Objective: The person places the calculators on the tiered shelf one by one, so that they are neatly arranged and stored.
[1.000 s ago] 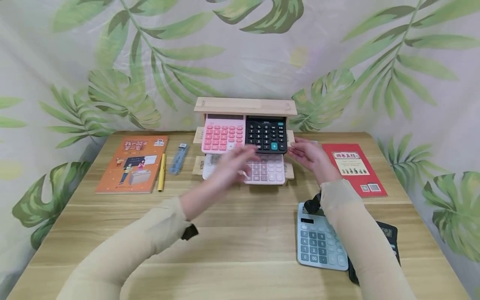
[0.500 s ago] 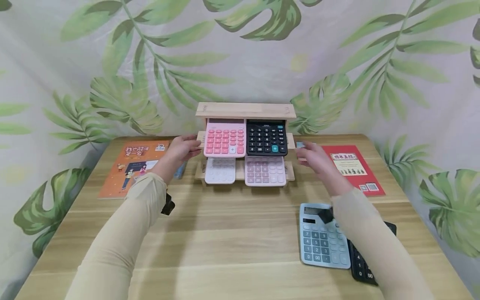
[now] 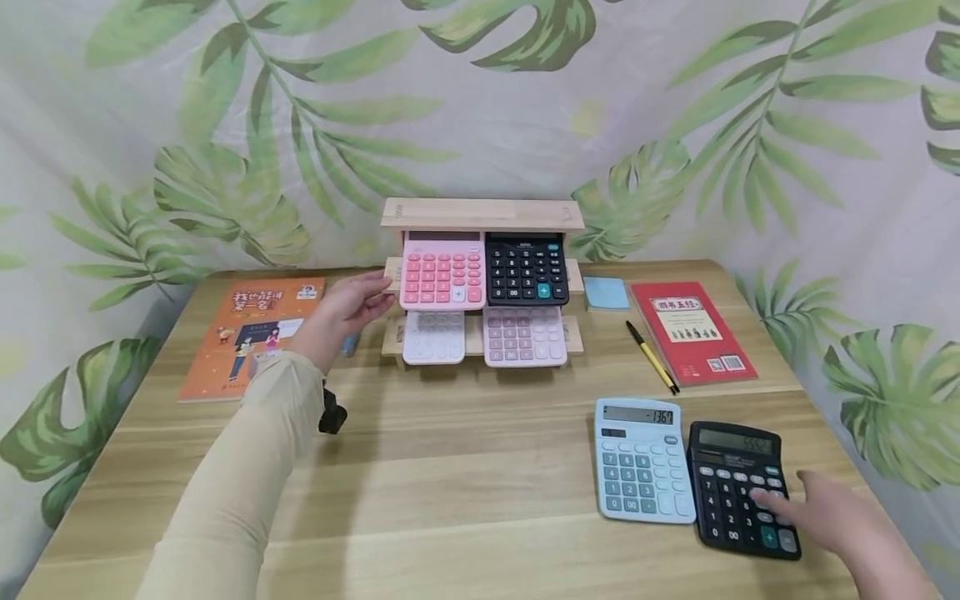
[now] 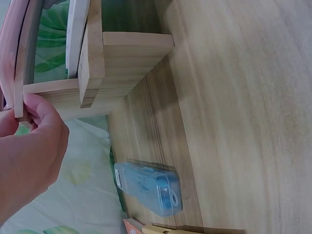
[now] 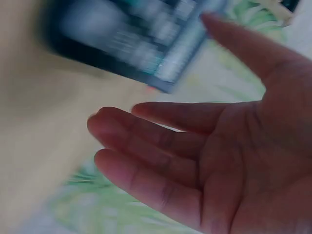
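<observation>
My left hand (image 3: 348,304) pinches the left end of a small wooden rack's (image 3: 482,214) upper shelf between thumb and fingers; the left wrist view shows this grip up close. On that shelf lean a pink calculator (image 3: 442,271) and a black one. Below them are a white calculator (image 3: 433,337) and a pale pink calculator (image 3: 525,337). At the front right, my right hand (image 3: 832,512) reaches over a second black calculator (image 3: 738,492) lying on the table, fingers spread and palm empty in the right wrist view. A light blue calculator (image 3: 645,458) lies beside it.
An orange book (image 3: 247,333) lies at the left, with a blue see-through case (image 4: 148,185) between it and the rack. Right of the rack are blue sticky notes (image 3: 606,293), a yellow pen (image 3: 652,357) and a red book (image 3: 693,333). A leafy curtain hangs behind.
My left hand has swung from in front of the rack to its left side. The right hand has left the rack's right side and come down to the black calculator at the front right.
</observation>
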